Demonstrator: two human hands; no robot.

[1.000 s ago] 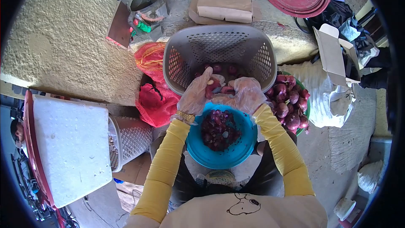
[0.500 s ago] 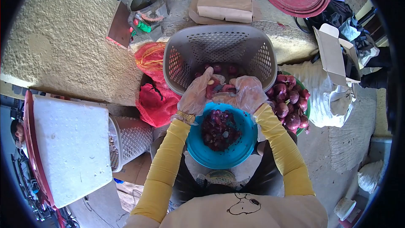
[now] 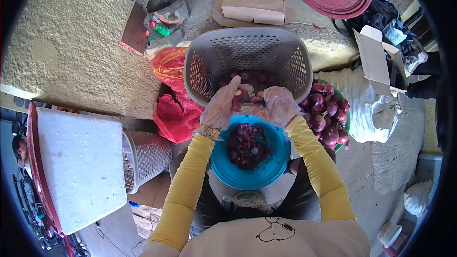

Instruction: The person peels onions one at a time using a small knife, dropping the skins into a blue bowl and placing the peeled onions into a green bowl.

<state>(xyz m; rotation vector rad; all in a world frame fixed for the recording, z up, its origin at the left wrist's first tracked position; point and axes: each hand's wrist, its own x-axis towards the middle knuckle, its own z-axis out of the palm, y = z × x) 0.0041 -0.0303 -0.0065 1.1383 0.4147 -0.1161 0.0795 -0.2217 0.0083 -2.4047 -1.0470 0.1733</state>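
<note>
A red mesh sack (image 3: 178, 120) slumps at far left, beside the perforated gray basket. The gloved left hand (image 3: 222, 106) has its fingers curled around a red onion (image 3: 239, 100), just in front of the gray basket (image 3: 245, 50) with more onions inside. Below is a blue basin (image 3: 282, 157) containing purple onion skins (image 3: 244, 147). The gloved right hand (image 3: 280, 106) curls near that onion; whether it grips anything I cannot tell. Rightmost, red onions (image 3: 328, 116) heap in a green-rimmed container (image 3: 349, 124).

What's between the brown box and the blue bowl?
Coming from the box, first the basket, with onions inside, then the left hand and right hand with an onion between them. The head view shows it.
</note>
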